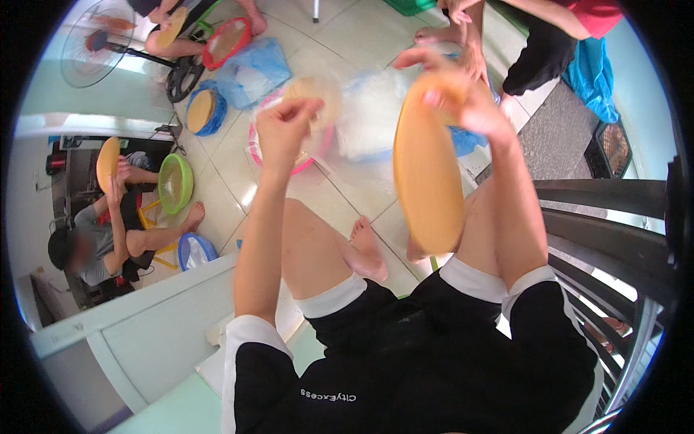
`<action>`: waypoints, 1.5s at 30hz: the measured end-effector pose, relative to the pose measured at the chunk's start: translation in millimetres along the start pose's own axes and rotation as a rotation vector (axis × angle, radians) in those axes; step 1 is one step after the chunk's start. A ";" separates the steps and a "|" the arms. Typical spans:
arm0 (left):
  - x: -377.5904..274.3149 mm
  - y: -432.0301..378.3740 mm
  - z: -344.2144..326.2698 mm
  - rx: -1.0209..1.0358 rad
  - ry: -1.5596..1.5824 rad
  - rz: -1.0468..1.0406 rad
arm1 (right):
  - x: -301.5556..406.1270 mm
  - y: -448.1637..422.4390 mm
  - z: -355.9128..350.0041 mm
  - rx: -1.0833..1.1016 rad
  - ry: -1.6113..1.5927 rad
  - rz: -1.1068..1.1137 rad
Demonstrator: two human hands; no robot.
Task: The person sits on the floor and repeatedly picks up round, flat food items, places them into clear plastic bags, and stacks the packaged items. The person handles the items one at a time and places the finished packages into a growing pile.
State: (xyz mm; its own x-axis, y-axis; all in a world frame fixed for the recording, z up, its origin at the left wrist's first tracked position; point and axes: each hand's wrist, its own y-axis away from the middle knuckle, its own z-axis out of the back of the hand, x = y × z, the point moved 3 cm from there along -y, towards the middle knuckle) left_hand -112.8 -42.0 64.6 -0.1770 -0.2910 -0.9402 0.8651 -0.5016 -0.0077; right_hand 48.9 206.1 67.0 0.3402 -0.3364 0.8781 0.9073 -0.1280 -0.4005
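My right hand (pixel 471 108) grips a tan round disc (pixel 431 173) near its upper edge, thumb across the face. Seen at a slant, the disc hangs over my right knee and is blurred by motion. My left hand (pixel 287 122) is raised over a pink basin (pixel 329 146) with its fingers curled together. A pale, thin round piece (pixel 320 100) shows just beyond those fingertips. Blur hides whether the fingers pinch it or it lies in the basin. On the floor between my hands is a white plastic sheet or bag (pixel 368 116).
Several co-workers sit around; one at left holds a tan disc (pixel 108 163) beside a green basin (pixel 176 183). A blue-lined tub (pixel 217 122), a blue plastic bag (pixel 255 70), a red basin (pixel 246 35) and a standing fan (pixel 97 43) stand ahead. Dark railing (pixel 602 222) runs along my right.
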 end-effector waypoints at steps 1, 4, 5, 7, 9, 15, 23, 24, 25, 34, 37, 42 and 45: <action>-16.4 26.9 7.1 0.023 -0.044 0.038 | 30.0 -5.0 -23.8 0.136 0.114 0.216; -56.9 91.4 25.3 0.089 -0.118 -0.014 | 88.8 9.1 -69.2 0.208 0.356 0.336; -68.4 108.5 28.6 0.119 -0.134 -0.061 | 104.5 16.6 -77.8 0.226 0.322 0.323; -74.9 144.6 42.1 0.153 -0.069 -0.056 | 132.9 38.9 -94.4 0.256 0.254 0.283; -80.3 175.5 55.3 0.203 0.047 -0.042 | 163.4 60.9 -110.4 0.339 0.243 0.213; -107.9 261.0 85.0 0.272 0.141 -0.157 | 224.0 113.6 -135.9 0.272 0.256 0.215; -91.9 336.9 113.8 0.310 0.111 -0.305 | 269.0 164.0 -160.9 0.182 0.380 0.217; -91.3 342.2 114.9 0.326 0.097 -0.309 | 271.3 168.4 -164.3 0.188 0.390 0.217; -91.6 345.8 115.2 0.341 0.083 -0.313 | 273.2 172.4 -166.9 0.194 0.400 0.219; -102.0 365.4 105.6 0.579 -0.037 -0.403 | 285.6 211.8 -156.6 0.118 0.457 0.182; -113.9 366.6 91.8 0.623 -0.042 -0.415 | 280.9 224.9 -150.0 0.084 0.428 0.157; -129.6 354.9 57.0 0.693 -0.125 -0.450 | 290.3 233.4 -136.6 0.202 0.467 0.146; -139.4 349.6 40.2 0.739 -0.149 -0.481 | 313.3 227.8 -128.5 0.169 0.465 0.221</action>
State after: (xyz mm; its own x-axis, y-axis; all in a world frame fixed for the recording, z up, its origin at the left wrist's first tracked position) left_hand 195.5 -209.6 206.7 -0.5464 0.0091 -0.8375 0.1672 -0.9786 -0.1197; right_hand 330.4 -48.3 217.3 0.4166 -0.7207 0.5541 0.8668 0.1313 -0.4810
